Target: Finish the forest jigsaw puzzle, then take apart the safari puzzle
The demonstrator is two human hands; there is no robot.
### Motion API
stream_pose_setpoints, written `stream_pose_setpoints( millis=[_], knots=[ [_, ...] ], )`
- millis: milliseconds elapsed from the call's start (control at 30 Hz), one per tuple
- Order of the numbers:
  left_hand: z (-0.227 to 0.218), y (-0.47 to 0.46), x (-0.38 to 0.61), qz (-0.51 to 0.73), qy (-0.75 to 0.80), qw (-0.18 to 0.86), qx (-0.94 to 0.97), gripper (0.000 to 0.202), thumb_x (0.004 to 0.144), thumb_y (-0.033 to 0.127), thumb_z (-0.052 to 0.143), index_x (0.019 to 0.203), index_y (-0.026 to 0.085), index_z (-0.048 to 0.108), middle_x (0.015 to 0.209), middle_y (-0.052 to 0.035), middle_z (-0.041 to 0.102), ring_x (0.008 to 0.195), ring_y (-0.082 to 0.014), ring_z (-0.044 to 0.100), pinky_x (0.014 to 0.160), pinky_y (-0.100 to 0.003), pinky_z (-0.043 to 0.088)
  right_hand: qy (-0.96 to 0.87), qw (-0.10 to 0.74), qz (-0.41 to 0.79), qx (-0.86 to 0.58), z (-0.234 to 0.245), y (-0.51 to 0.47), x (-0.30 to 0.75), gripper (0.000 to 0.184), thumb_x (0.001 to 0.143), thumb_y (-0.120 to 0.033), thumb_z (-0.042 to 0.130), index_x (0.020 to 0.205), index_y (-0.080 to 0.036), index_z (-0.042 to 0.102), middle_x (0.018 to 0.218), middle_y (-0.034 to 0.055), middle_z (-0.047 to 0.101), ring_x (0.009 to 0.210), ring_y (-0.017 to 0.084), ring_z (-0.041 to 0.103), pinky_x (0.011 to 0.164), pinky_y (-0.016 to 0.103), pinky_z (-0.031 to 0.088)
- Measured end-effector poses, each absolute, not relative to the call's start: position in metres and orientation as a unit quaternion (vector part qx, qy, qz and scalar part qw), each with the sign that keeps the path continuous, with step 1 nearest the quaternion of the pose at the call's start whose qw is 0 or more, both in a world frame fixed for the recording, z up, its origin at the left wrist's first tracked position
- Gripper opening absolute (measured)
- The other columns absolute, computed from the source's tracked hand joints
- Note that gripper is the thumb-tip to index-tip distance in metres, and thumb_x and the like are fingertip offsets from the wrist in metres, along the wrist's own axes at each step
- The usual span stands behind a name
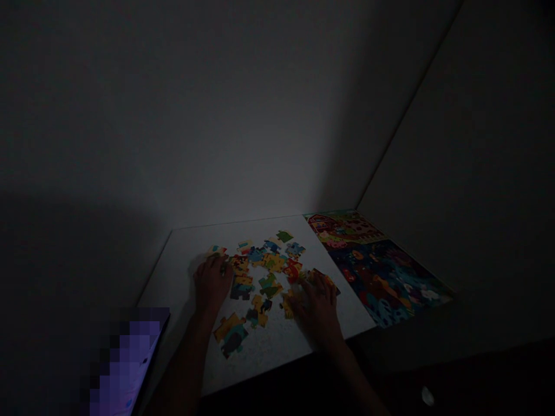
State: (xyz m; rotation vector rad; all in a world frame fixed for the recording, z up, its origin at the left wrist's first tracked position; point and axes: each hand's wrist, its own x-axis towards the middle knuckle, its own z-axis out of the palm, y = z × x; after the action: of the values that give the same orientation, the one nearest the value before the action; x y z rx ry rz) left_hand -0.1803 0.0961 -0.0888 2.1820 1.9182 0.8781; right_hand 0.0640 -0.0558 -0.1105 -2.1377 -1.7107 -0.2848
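Jigsaw pieces (269,284) lie scattered on a white bench (277,349). Left hand (212,283): palm down, fingers narrow, touching pieces at the pile's left edge. Right hand (317,307): palm down, fingers spread, on pieces at the right edge. Any grip cannot be confirmed in either hand. A printed picture board (381,277) lies just right of the pile; a blurred purple object (125,364) sits at lower left.

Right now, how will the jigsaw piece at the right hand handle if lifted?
Likely stiff and light: the jigsaw piece looks like thin flat card. Lying flat on the white table, it would probably slide, not roll, under the right hand.
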Motion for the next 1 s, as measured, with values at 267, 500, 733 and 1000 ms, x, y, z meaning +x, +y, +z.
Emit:
stream_pose_setpoints(
  millis=[267, 500, 733, 1000],
  knots=[
    [-0.111, 0.103, -0.185, 0.200, 0.606, 0.028, 0.769, 0.042, 0.097, 0.039, 0.043, 0.130, 0.022, 0.064, 0.148, -0.0152, 0.050, 0.137, -0.0317, 0.045, 0.111, -0.050, 0.036, -0.602, 0.180, -0.086, -0.773, -0.117, -0.049, 0.067, 0.059, 0.090, -0.065, 0.052, 0.140, -0.034, 0.055, 0.154, 0.0158, 0.042, 0.145, 0.042, 0.029, 0.106, 0.074, 0.026],
    [-0.107, 0.097, -0.185, 0.128, 0.619, 0.026, 0.775, 0.048, 0.097, 0.040, 0.037, 0.136, 0.023, 0.059, 0.153, -0.0155, 0.044, 0.138, -0.0345, 0.044, 0.111, -0.057, 0.033, -0.584, 0.200, -0.109, -0.779, -0.110, -0.050, 0.057, 0.059, 0.088, -0.063, 0.057, 0.139, -0.033, 0.056, 0.152, 0.0148, 0.045, 0.145, 0.041, 0.030, 0.109, 0.072, 0.024],
    [-0.118, 0.064, -0.205, 0.139, 0.606, 0.033, 0.783, 0.055, 0.092, 0.048, 0.045, 0.142, 0.027, 0.053, 0.151, -0.0130, 0.048, 0.142, -0.0362, 0.038, 0.111, -0.061, 0.032, -0.586, 0.201, -0.086, -0.780, -0.102, -0.051, 0.055, 0.058, 0.088, -0.062, 0.058, 0.137, -0.032, 0.057, 0.151, 0.0153, 0.047, 0.144, 0.040, 0.032, 0.110, 0.070, 0.025],
    [-0.143, 0.032, -0.211, 0.179, 0.575, 0.036, 0.797, 0.051, 0.084, 0.052, 0.053, 0.133, 0.037, 0.060, 0.150, -0.0055, 0.049, 0.146, -0.0354, 0.030, 0.116, -0.062, 0.023, -0.589, 0.194, -0.053, -0.782, -0.094, -0.051, 0.055, 0.064, 0.090, -0.068, 0.050, 0.141, -0.030, 0.054, 0.153, 0.0160, 0.044, 0.147, 0.038, 0.030, 0.114, 0.065, 0.025]
  ],
)
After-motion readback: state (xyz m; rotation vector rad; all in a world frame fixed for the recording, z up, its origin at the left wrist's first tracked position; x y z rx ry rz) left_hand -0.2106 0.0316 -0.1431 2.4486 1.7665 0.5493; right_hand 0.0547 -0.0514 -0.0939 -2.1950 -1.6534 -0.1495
